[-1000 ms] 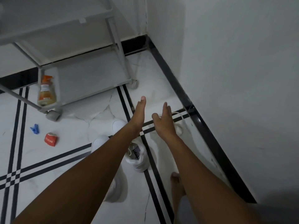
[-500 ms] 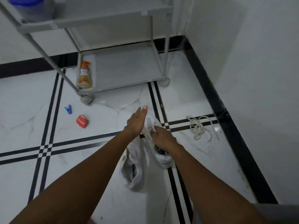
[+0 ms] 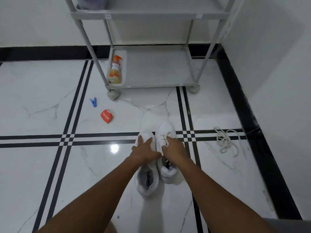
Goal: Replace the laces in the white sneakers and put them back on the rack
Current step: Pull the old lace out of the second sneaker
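Both hands on the sneakers, floor before the rack.

Left hand lies spread and flat on the left sneaker; right hand curls over the right sneaker at its laces, grasp seems likely but fingertips hidden. Shoes touch, toes toward rack. Loose lace lies well apart, right. Judged light, soft-sided; take by collar or heel. Left shoe's lacing covered; rack top cut off.
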Motion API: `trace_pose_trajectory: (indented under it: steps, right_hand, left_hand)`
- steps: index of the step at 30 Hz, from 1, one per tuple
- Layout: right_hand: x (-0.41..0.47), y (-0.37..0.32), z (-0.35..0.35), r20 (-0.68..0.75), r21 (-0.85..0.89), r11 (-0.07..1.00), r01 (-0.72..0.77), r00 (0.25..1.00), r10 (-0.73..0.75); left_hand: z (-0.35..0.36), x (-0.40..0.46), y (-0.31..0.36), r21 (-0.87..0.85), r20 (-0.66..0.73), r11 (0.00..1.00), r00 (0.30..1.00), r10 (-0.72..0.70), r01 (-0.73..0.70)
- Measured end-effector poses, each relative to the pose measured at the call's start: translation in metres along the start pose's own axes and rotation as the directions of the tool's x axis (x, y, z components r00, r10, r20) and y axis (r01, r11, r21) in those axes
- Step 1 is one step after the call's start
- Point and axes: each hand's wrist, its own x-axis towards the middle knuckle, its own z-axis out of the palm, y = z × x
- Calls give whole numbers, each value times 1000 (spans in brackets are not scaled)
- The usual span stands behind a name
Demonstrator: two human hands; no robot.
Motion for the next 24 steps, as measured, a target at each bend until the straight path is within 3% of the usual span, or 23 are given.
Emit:
trace_pose_trajectory:
  steps: [10, 14, 20, 24]
  right_hand:
    - [4, 2, 2, -14, -34, 999, 32, 999, -33]
    - [3, 5, 2, -28, -11, 999, 47, 998, -47]
    - [1, 8, 2, -44, 25, 998, 62, 997, -60]
    - [1, 7, 2, -37, 70, 995, 77, 997, -75]
  left_hand:
    - [-15, 13, -15, 230, 88, 968, 993, 81, -100]
    - [-17, 24, -22, 330, 42, 936, 993, 113, -120]
    - [-29, 41, -19, 255, -72, 966, 996, 53, -33]
    - [-28, 45, -20, 218, -70, 973, 993, 92, -75]
